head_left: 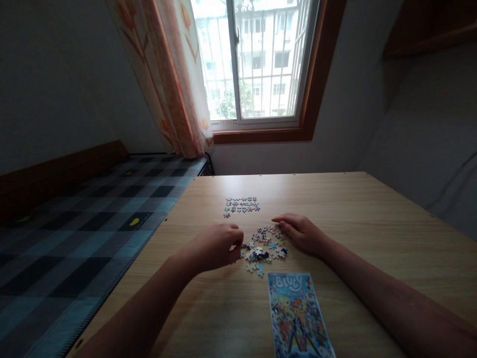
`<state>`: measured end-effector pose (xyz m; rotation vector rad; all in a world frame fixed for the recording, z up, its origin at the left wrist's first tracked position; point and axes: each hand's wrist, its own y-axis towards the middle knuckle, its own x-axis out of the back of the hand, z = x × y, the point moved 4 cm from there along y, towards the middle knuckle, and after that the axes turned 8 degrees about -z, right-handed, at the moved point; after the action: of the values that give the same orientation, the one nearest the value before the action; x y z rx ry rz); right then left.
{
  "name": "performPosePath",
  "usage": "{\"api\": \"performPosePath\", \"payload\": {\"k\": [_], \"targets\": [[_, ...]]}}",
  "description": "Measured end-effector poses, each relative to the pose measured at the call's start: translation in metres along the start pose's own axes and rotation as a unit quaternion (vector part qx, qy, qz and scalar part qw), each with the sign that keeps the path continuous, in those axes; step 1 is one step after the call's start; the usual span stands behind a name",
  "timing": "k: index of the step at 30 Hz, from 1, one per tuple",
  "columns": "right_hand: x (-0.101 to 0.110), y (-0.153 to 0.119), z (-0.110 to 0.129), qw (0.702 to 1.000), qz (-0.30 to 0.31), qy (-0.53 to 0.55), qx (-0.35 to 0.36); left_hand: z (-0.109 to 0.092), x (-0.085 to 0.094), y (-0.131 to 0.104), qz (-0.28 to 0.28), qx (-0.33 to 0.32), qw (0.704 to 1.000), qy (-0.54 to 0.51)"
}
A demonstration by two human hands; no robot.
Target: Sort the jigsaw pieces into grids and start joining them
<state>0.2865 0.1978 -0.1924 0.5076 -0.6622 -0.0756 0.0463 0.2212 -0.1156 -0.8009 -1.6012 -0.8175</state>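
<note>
A loose heap of jigsaw puzzle pieces [258, 253] lies on the table, some pale side up, others coloured. At its left edge is my left hand [220, 243], fingers curled down and together; whatever they may hold is hidden. My right hand [300, 229] rests on the table at the heap's upper right, its index finger stretched out and its fingertips beside the nearest pieces. Beyond the heap, several pieces stand apart in short rows [242, 204]. Closer to me lies a colourful picture sheet [298, 318] marked "BLUEY".
The wooden table [372, 238] reaches toward the wall under a barred window [268, 64]. Left of it is a bed with a checked cover [93, 223]. A patterned curtain [167, 79] hangs beside the window, and a wooden shelf [432, 44] is at upper right.
</note>
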Motion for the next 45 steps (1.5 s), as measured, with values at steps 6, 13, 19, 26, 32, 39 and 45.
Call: {"api": "performPosePath", "payload": {"k": [6,13,19,26,32,39,45], "targets": [[0.000,0.000,0.001,1.000,0.001,-0.004,0.000,0.035,-0.002,0.006,-0.048,0.085,0.994,0.056],[0.000,0.000,0.001,1.000,0.000,-0.008,0.003,0.058,-0.020,0.006,-0.010,0.103,0.993,0.058],[-0.001,0.001,0.002,1.000,0.001,0.000,0.003,0.065,-0.023,0.005,-0.041,0.094,0.995,0.013],[-0.001,0.001,0.003,1.000,-0.003,0.000,0.004,0.077,-0.034,0.006,-0.069,0.083,0.994,-0.030],[-0.002,0.001,0.004,1.000,0.002,0.008,0.004,0.082,-0.028,0.004,-0.166,0.155,0.973,0.036],[-0.002,0.001,0.002,1.000,0.000,0.003,0.009,0.093,-0.029,0.004,-0.135,0.232,0.957,0.107],[-0.003,0.001,0.001,1.000,0.002,0.002,0.015,0.092,-0.033,0.006,-0.116,0.237,0.959,0.105]]}}
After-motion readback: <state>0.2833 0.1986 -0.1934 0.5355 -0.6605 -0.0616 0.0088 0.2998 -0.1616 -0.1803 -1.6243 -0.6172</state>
